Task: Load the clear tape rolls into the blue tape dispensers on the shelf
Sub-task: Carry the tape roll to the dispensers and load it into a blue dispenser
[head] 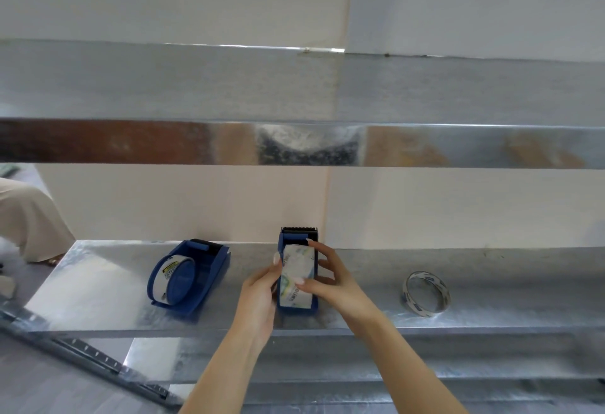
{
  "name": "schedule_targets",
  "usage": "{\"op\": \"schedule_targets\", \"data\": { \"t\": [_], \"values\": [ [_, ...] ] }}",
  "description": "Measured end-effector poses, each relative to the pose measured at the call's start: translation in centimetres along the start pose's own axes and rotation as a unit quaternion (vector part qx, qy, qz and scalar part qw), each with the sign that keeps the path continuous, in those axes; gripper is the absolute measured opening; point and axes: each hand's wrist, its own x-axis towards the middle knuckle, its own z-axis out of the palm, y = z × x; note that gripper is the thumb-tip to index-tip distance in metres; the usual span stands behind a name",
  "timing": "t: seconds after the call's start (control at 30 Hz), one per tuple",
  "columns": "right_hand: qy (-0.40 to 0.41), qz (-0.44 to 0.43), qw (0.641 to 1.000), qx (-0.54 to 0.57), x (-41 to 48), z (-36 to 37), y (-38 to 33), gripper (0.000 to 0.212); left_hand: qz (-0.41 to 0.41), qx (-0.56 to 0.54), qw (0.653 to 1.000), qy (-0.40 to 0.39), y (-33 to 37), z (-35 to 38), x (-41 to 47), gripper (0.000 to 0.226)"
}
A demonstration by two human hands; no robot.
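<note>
Head view: a metal shelf (98,286) carried two blue dispensers and a spare roll.
Middle dispenser (313,304): stood mid-shelf, cutter at its far end.
Clear tape roll (296,269): sat inside the middle one; its printing was too blurred to read.
Left hand (260,290): curled round that dispenser's left side, thumb against the roll.
Right hand (332,279): pinched the roll, thumb on top, fingers over its right side.
Left dispenser (209,277): held a roll; yellow label unreadable.
Loose roll (425,294): lay well right, blue marks illegible.
</note>
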Motion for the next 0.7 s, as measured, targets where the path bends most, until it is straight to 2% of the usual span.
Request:
{"op": "schedule_targets", "data": {
  "t": [0.13,0.3,0.37,0.47,0.6,0.7],
  "values": [
    [0.000,0.000,1.000,-0.021,0.2,0.5,0.0,0.073,0.003,-0.022,1.000,-0.002,0.0,-0.1,0.1,0.028],
    [0.022,0.002,0.999,-0.047,0.2,1.0,0.0,0.066,0.017,0.019,0.999,-0.020,0.4,0.0,-0.3,0.025],
    [0.047,-0.018,0.995,-0.090,0.3,1.3,-0.1,0.064,0.017,0.021,1.000,-0.016,0.5,0.0,-0.5,0.024],
    [0.070,-0.092,0.983,-0.142,0.4,1.3,-0.2,0.068,0.019,0.032,0.999,-0.014,0.3,-0.1,-0.4,0.024],
    [0.083,-0.157,0.964,-0.198,0.4,1.3,-0.8,0.040,0.030,0.065,0.997,-0.006,0.1,0.0,-0.4,0.025],
    [0.091,-0.194,0.948,-0.236,0.7,1.2,-0.9,0.033,0.025,0.084,0.996,-0.001,0.0,0.0,-0.4,0.026]
  ]
}}
